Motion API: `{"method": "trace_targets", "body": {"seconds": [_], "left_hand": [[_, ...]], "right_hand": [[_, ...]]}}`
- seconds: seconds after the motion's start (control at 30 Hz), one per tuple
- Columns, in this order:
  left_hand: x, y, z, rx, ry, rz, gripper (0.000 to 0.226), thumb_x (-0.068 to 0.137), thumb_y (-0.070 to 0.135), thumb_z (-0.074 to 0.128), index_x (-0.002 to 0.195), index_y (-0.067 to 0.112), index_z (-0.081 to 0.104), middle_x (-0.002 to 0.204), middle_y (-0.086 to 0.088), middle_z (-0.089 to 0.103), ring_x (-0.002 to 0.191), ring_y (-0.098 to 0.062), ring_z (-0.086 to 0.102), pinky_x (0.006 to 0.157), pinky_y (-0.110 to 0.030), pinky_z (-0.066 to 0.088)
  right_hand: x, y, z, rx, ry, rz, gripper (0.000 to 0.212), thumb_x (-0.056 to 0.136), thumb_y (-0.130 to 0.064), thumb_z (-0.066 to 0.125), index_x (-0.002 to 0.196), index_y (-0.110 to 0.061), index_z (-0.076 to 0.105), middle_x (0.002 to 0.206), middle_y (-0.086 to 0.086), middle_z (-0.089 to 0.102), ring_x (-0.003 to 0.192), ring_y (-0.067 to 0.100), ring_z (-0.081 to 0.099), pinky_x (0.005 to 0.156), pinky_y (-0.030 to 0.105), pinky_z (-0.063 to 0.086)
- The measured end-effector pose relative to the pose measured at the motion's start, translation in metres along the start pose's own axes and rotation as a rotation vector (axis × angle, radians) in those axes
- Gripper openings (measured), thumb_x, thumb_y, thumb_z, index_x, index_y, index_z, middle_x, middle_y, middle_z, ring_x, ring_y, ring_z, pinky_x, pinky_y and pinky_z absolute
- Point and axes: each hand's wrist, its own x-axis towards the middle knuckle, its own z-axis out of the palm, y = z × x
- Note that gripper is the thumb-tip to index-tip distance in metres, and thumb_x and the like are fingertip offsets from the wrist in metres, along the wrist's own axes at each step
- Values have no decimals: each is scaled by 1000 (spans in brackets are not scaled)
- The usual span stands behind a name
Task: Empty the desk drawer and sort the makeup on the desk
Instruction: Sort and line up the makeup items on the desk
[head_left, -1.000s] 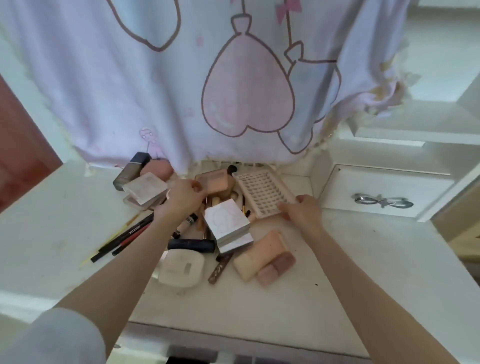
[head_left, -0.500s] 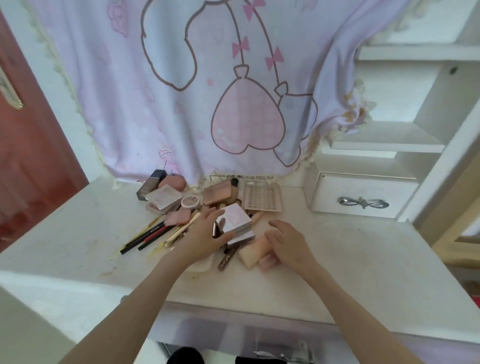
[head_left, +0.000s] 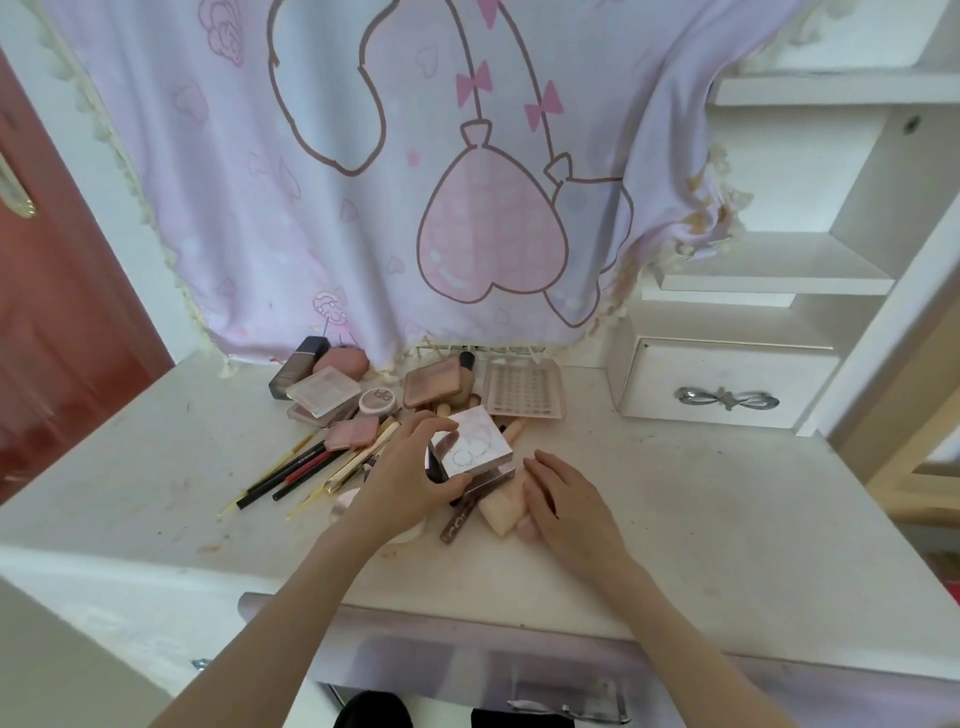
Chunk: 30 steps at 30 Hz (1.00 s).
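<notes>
Since half a second ago, the left hand (head_left: 410, 480) is closing its curled fingers and thumb round the white square compact (head_left: 471, 442) it was only reaching toward, while the right hand (head_left: 563, 501) is staying flat and relaxed on the peach sponge (head_left: 501, 506). Behind both hands, a soft lilac cloth (head_left: 415, 171) printed with pink heart balloons is hanging in folds over the back of the white desk (head_left: 701, 519), whose matte top is looking scuffed. Up and to the right of the right hand, a small white drawer (head_left: 722, 382) with a silvery bow handle is sitting closed. Just beyond the right hand's fingertips, a pink lash tray (head_left: 524, 389) is lying flat, with a rosy square palette (head_left: 434, 383) to its left. Beyond the left hand, a clear-lidded compact (head_left: 323, 391), a round white pot (head_left: 378, 400) and a dark rectangular bottle (head_left: 298, 366) are clustering together. Left of the left wrist, slim black, red and gold pencils (head_left: 306, 465) are fanning out. Both forearms are stretching forward, bare.
</notes>
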Motion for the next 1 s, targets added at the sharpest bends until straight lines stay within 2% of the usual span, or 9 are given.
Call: {"method": "trace_targets", "body": {"seconds": [0.1,0.2,0.33,0.4,0.5,0.6,0.77,0.9,1.0], "left_hand": [[-5,9,-4,-122,22,1,50,74,28,74,118,21,52,115,12,49,103,-6,47,81,-16,34],[-8,16,-5,-279,31,-67,52,63,54,66,107,28,58,103,8,59,95,-10,56,83,-22,46],[-10,26,-7,-412,67,-108,39,63,54,68,97,37,60,101,13,63,93,-7,59,85,-23,50],[-10,33,-8,-381,74,-87,28,71,44,73,95,38,59,101,15,62,93,-6,58,85,-21,48],[-12,44,-9,-263,85,-12,31,65,56,69,90,44,55,98,17,59,89,-3,55,76,-15,44],[-13,50,-6,-223,86,-1,27,70,49,72,91,40,58,99,13,56,87,-2,54,75,-16,42],[-10,58,-13,-244,166,-78,28,73,51,67,93,31,65,101,12,53,88,1,53,74,-12,42],[-12,59,-28,-217,-31,31,11,80,33,68,88,38,61,102,11,54,85,-1,52,70,-5,38],[-11,52,-38,-83,-73,85,28,79,40,67,106,35,61,111,17,51,97,2,47,79,-8,33]], "right_hand": [[1,1,0,42,-10,18,42,101,-34,33,142,-24,38,151,-10,31,138,6,25,107,14,11],[3,-3,-6,323,78,80,36,101,-24,37,135,-18,47,144,-4,42,139,9,28,110,16,2],[0,-23,-32,683,202,69,30,97,-23,46,125,-18,57,126,-9,56,123,6,48,100,8,30],[-1,-35,-42,876,88,28,36,96,-30,47,128,-16,56,125,-6,61,118,7,54,100,15,39],[-1,-46,-46,1326,-57,79,41,90,-35,48,123,-13,58,112,7,66,107,17,63,94,29,49],[1,-53,-43,1637,-87,192,37,87,-34,47,117,-15,57,105,9,66,97,20,64,81,28,54],[1,-63,-41,1704,-148,239,39,93,-39,41,127,-22,51,106,9,69,99,21,66,85,33,51],[5,-67,-49,1795,-161,271,42,92,-39,47,113,-5,57,108,20,63,98,29,64,85,33,53],[9,-71,-48,1690,-211,290,44,89,-42,49,104,-2,61,94,15,67,86,23,66,86,34,51]]}}
